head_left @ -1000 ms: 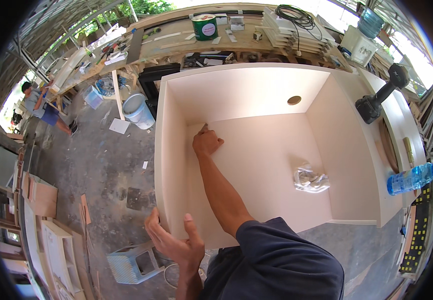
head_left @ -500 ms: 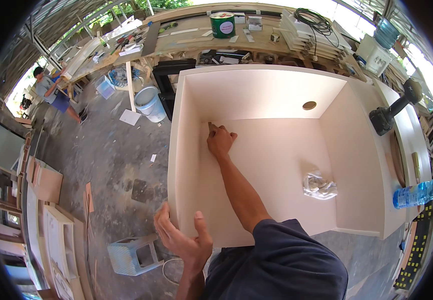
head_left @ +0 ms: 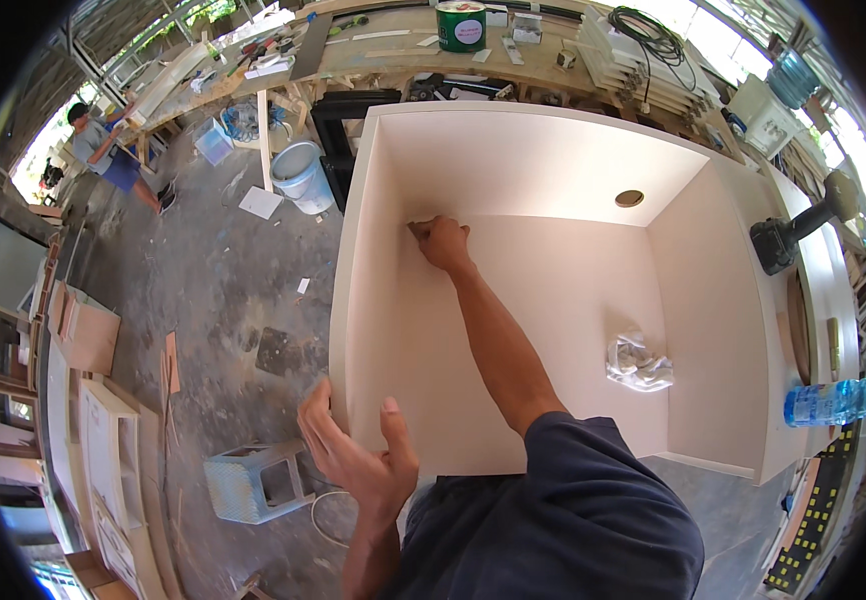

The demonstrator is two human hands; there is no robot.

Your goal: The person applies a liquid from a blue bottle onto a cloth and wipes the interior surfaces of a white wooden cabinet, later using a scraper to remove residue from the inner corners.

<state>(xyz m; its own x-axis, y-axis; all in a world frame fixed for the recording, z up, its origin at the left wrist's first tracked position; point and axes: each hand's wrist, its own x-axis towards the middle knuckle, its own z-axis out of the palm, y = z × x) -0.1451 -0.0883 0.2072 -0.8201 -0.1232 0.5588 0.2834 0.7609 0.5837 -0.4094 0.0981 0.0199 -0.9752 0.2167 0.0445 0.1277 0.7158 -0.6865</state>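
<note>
Right hand [head_left: 443,243] stretched into box [head_left: 568,285], grip pinching small piece [head_left: 418,230]; left hand [head_left: 365,465] spread at box edge.

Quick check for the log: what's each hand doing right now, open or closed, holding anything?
Left hand: open, thumb spread, fingers at the cabinet's left edge.
Right hand: closed, apparently on a small piece, too small to identify.

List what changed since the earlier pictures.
The right hand has turned, so the thin piece in its grip points further left, near the far left corner of the white cabinet. The view shifted; nothing was released. Unchanged: open left hand at the cabinet's left edge; crumpled white bundle; drill.
</note>
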